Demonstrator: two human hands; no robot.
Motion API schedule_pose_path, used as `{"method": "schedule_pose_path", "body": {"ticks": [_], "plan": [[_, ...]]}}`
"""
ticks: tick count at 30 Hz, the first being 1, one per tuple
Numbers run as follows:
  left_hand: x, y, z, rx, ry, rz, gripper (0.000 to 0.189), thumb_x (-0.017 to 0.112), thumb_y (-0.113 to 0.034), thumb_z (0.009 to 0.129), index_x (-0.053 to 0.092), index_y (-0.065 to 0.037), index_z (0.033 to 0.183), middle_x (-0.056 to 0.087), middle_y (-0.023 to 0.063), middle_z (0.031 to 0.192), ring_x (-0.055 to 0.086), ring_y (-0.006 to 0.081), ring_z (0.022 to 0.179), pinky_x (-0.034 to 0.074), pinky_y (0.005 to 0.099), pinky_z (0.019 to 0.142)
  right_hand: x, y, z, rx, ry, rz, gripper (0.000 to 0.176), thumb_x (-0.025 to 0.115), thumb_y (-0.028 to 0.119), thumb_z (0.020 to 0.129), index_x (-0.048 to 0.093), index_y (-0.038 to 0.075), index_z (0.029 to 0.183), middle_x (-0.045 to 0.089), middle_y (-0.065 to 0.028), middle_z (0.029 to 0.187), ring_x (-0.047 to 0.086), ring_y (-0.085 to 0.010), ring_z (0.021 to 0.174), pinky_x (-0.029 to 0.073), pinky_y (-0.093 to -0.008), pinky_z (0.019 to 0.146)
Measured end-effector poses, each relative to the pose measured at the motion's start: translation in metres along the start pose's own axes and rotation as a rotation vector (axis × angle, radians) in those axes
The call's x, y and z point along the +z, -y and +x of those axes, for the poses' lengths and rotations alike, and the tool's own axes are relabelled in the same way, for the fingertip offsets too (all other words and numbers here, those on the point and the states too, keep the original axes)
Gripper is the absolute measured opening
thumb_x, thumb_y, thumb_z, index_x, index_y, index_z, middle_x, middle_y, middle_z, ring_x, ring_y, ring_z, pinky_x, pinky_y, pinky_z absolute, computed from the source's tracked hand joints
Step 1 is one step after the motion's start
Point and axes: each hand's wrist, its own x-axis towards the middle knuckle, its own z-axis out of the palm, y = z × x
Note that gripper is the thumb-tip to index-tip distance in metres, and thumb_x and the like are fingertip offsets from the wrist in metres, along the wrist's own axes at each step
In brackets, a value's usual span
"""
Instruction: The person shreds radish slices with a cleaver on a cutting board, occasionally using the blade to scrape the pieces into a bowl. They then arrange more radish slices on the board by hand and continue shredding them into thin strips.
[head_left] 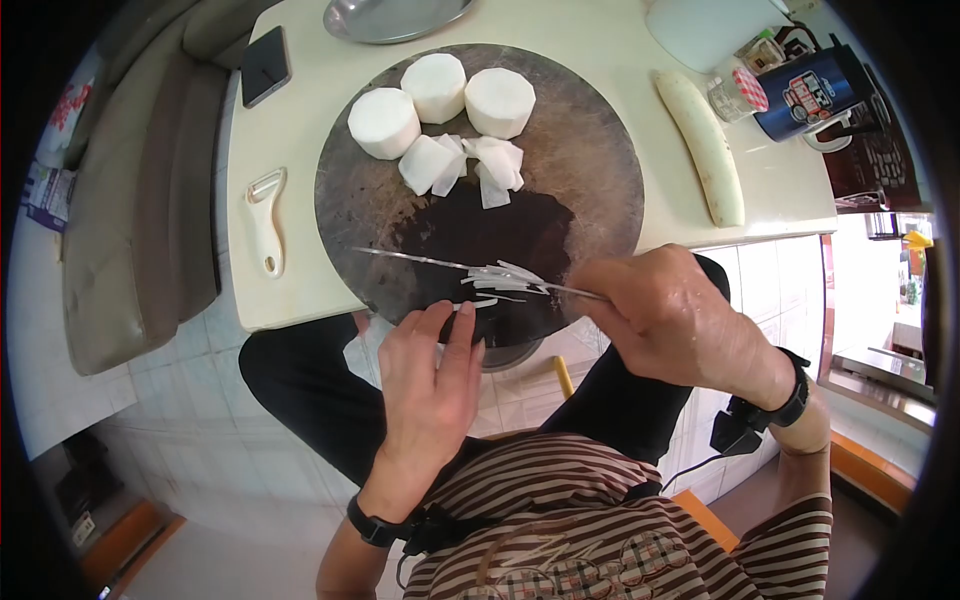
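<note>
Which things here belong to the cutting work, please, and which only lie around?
Seem to belong:
thin metal knife in the right hand
thin white strips
round dark board
three white chunky cylinders
folded white slices
probably white plastic peeler
probably long pale vegetable

Seem only lying about:
black rectangular phone
blue printed container
glass jar, red-checked lid

A dark smartphone [266, 66] lies on a cream tabletop [298, 115], near the corner closest to a brown padded sofa [160, 200]. Across the surface, a glass jar [727, 99] with a red-and-white checked lid [750, 86] sits beside a blue vessel [808, 98] bearing a printed design, with a pale container [705, 28] close by. Pale tiles [200, 400] cover the floor, and a purple-and-white package [46, 195] rests beyond the sofa.
</note>
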Motion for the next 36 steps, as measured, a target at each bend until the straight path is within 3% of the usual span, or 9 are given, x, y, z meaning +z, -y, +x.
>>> {"method": "schedule_pose_path", "body": {"ticks": [10,15,18,21,23,26,30,32,36], "plan": [[0.002,0.004,-0.002,0.078,0.013,0.032,0.046,0.072,0.006,0.075,0.064,0.004,0.121,0.058,0.0162,0.118,0.057,0.0341,0.105,0.044,0.0439,0.087,0.006,0.007,-0.002,0.066,0.220,-0.073,0.007,0.069,0.005,0.084,0.064,0.002,0.089,0.058,-0.0148,0.063,0.062,-0.0347,0.060,0.048,-0.0410,0.054],[0.005,0.005,-0.004,0.088,0.007,0.008,0.048,0.071,0.010,0.074,0.062,0.005,0.121,0.058,0.0174,0.118,0.057,0.0353,0.104,0.045,0.0448,0.085,0.005,0.002,0.002,-0.052,0.210,-0.120,0.011,0.069,0.002,0.081,0.064,0.002,0.091,0.060,-0.0124,0.067,0.063,-0.0334,0.061,0.048,-0.0420,0.052],[0.006,0.000,-0.004,-0.016,0.032,-0.034,0.047,0.069,0.011,0.076,0.060,0.005,0.122,0.058,0.0186,0.118,0.058,0.0360,0.102,0.045,0.0454,0.083,0.005,0.001,0.008,-0.118,0.154,-0.112,0.009,0.063,0.000,0.070,0.057,0.002,0.076,0.059,-0.0135,0.062,0.063,-0.0354,0.059,0.048,-0.0442,0.053],[0.004,-0.003,-0.004,-0.046,0.080,-0.049,0.045,0.066,0.012,0.078,0.060,0.005,0.123,0.058,0.0187,0.119,0.057,0.0373,0.104,0.047,0.0468,0.085,0.009,-0.001,0.010,-0.111,0.165,-0.061,0.009,0.063,0.000,0.069,0.057,0.001,0.076,0.060,-0.0140,0.063,0.063,-0.0354,0.060,0.048,-0.0438,0.053],[0.006,-0.003,-0.005,-0.123,0.089,-0.115,0.030,0.059,-0.003,0.091,0.060,0.004,0.121,0.058,0.0220,0.120,0.054,0.0407,0.112,0.043,0.0486,0.098,0.012,0.001,0.009,-0.098,0.163,-0.068,0.010,0.063,-0.001,0.069,0.057,0.001,0.076,0.059,-0.0140,0.062,0.063,-0.0354,0.059,0.048,-0.0435,0.053],[0.001,-0.001,-0.003,0.038,0.119,-0.007,0.040,0.060,-0.002,0.083,0.060,0.007,0.122,0.055,0.0214,0.122,0.054,0.0392,0.114,0.043,0.0515,0.099,0.010,0.001,0.009,-0.060,0.159,-0.116,0.011,0.064,0.000,0.070,0.056,0.002,0.077,0.059,-0.0139,0.061,0.062,-0.0352,0.058,0.049,-0.0428,0.052],[-0.001,-0.004,0.000,0.067,0.122,0.024,0.047,0.061,-0.003,0.077,0.060,0.009,0.123,0.053,0.0205,0.124,0.054,0.0375,0.114,0.044,0.0522,0.098,0.004,-0.004,0.010,0.022,0.130,-0.173,0.012,0.066,0.000,0.071,0.056,0.003,0.078,0.057,-0.0132,0.059,0.061,-0.0346,0.055,0.048,-0.0424,0.052],[-0.003,-0.009,0.001,0.019,0.130,0.040,0.053,0.063,0.012,0.072,0.062,0.005,0.124,0.055,0.0182,0.124,0.055,0.0362,0.113,0.045,0.0471,0.095,0.004,-0.005,0.010,0.016,0.111,-0.156,0.012,0.065,0.000,0.071,0.056,0.003,0.078,0.058,-0.0133,0.060,0.061,-0.0344,0.055,0.048,-0.0425,0.052],[-0.001,-0.013,-0.002,0.000,0.173,0.062,0.045,0.061,0.000,0.079,0.059,0.010,0.124,0.052,0.0204,0.126,0.051,0.0365,0.116,0.044,0.0493,0.098,0.003,0.001,0.010,-0.087,0.132,-0.115,0.014,0.065,0.000,0.070,0.056,0.002,0.079,0.060,-0.0138,0.064,0.061,-0.0341,0.057,0.047,-0.0435,0.053]]}}
